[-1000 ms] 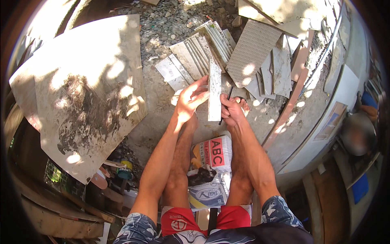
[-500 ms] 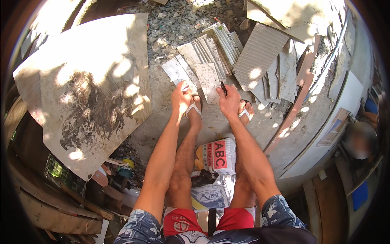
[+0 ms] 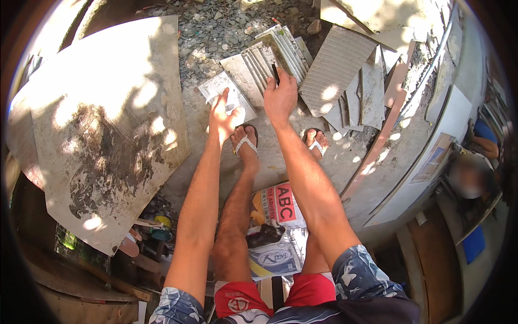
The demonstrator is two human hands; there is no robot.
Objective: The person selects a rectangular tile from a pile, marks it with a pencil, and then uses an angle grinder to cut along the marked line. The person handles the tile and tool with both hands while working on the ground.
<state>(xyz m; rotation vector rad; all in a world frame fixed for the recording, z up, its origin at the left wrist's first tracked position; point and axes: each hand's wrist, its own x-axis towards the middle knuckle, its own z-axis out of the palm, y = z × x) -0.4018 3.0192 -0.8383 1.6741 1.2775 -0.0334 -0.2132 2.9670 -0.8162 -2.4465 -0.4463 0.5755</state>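
Observation:
My right hand (image 3: 280,101) is closed around a slim black pen-like tool (image 3: 275,74), whose exact kind I cannot make out. It is beside the front of a leaning row of pale, dirt-speckled tiles (image 3: 240,73). My left hand (image 3: 222,120) has its fingers and thumb apart. It hovers over or touches the near edge of a low stack of white tiles (image 3: 216,85); which of the two, I cannot tell. The hand hides part of that stack. Farther back, more tiles (image 3: 285,51) stand on edge, packed together.
A large stained board (image 3: 102,129) lies at left. Right of the tiles are a ridged slab (image 3: 333,67), broken pieces (image 3: 372,97) and a long brown strip (image 3: 375,146). Gravel (image 3: 216,32) lies behind. Bags (image 3: 278,254) sit between my legs. Another person (image 3: 471,175) is at far right.
My right hand has moved up and left to the tile row. My left hand has opened and moved left. The loose tile between my hands no longer lies there. The view has shifted slightly.

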